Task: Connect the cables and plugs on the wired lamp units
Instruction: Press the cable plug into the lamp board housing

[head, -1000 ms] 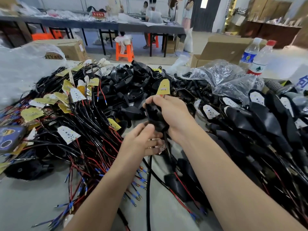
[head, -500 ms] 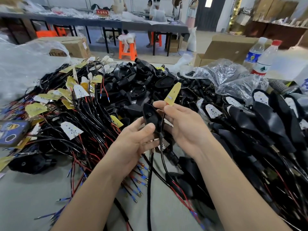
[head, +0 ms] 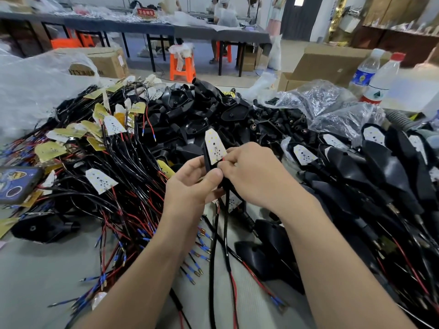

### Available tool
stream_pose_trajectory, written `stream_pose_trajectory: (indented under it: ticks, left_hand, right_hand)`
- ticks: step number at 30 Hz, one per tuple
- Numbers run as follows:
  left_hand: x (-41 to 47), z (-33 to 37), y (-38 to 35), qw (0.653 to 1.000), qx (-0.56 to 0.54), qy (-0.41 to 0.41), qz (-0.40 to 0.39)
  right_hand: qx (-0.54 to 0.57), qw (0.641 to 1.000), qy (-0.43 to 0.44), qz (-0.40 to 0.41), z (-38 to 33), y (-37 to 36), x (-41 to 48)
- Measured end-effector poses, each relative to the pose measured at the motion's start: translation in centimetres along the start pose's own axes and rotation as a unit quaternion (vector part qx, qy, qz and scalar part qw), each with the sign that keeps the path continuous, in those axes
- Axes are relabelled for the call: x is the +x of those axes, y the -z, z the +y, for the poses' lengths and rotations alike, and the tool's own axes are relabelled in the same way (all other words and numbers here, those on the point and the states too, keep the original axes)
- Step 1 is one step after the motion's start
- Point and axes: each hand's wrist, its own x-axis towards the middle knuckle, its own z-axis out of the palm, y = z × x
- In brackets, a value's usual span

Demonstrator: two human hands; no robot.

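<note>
Above the middle of the table I hold one lamp unit: a white LED board standing upright against a black housing shell. My left hand grips the lower part of the shell, thumb on top. My right hand pinches the board's lower end where a red wire joins it. The unit's black and red cable hangs down between my forearms to the table.
A tangle of wired LED boards with red and black leads fills the left. Empty black housings are heaped behind. Assembled lamp units crowd the right. A phone lies far left. Two water bottles stand back right.
The board has turned from its yellow back to its white LED face and now stands against the shell. Both hands have closed in together around its lower end.
</note>
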Motion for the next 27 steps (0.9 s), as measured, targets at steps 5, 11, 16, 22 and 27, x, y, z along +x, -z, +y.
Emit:
stream_pose_trajectory:
  ticks: [5, 11, 16, 22, 27]
  left_hand:
    - [0.1, 0.3, -0.1, 1.0, -0.016, 0.012, 0.006]
    - [0.9, 0.3, 0.2, 0.991, 0.008, 0.091, 0.099]
    - [1.5, 0.4, 0.5, 0.985, 0.006, 0.115, 0.126]
    - [1.2, 0.4, 0.8, 0.989, 0.006, 0.091, 0.113]
    - [1.3, 1.0, 1.2, 0.99, -0.004, 0.062, 0.124]
  right_hand:
    - [-0.042, 0.998, -0.039, 0.016, -1.1, 0.3, 0.5]
    - [-0.094, 0.995, -0.005, 0.023, -1.7, -0.9, -0.8]
    - [0.156, 0.965, 0.049, 0.206, -1.2, -1.4, -1.9]
    - [0.221, 0.966, -0.01, 0.133, -0.2, -1.8, -1.9]
    - [0.229, 0.971, -0.074, 0.019, 1.3, -5.0, -3.7]
